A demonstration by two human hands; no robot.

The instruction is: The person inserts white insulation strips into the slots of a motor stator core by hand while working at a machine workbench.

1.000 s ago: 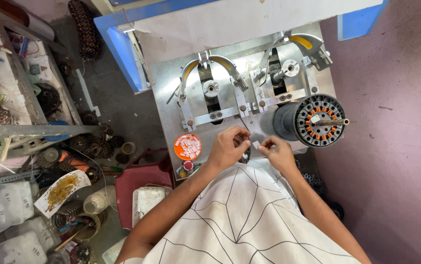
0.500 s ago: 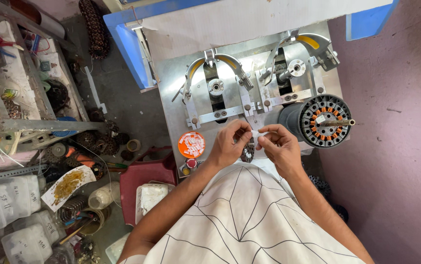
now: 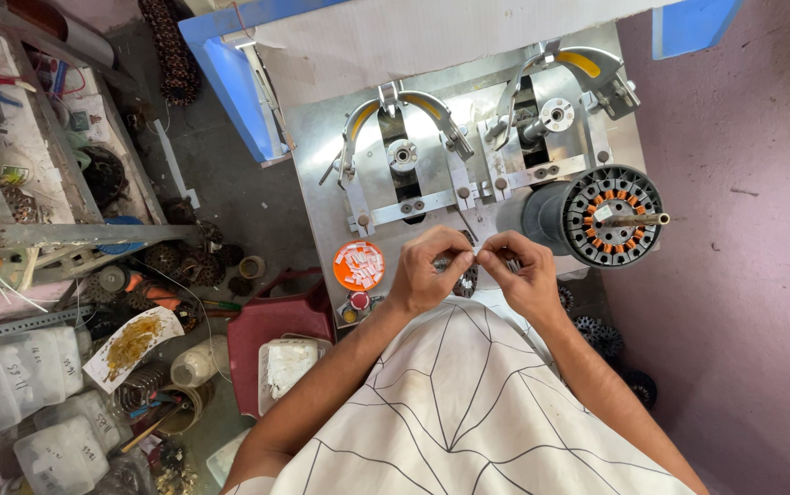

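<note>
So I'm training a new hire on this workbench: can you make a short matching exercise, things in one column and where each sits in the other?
Things:
1. round orange lid
2. stator on the spindle
3. dark red stool
4. small white strip

Places:
A. on the floor, left of the person's left arm
B. pinched between the left hand and right hand
C. on the metal plate, left of the left hand
D. right of the right hand, at the plate's right edge

Pairs: 1-C, 2-D, 3-A, 4-B
</note>
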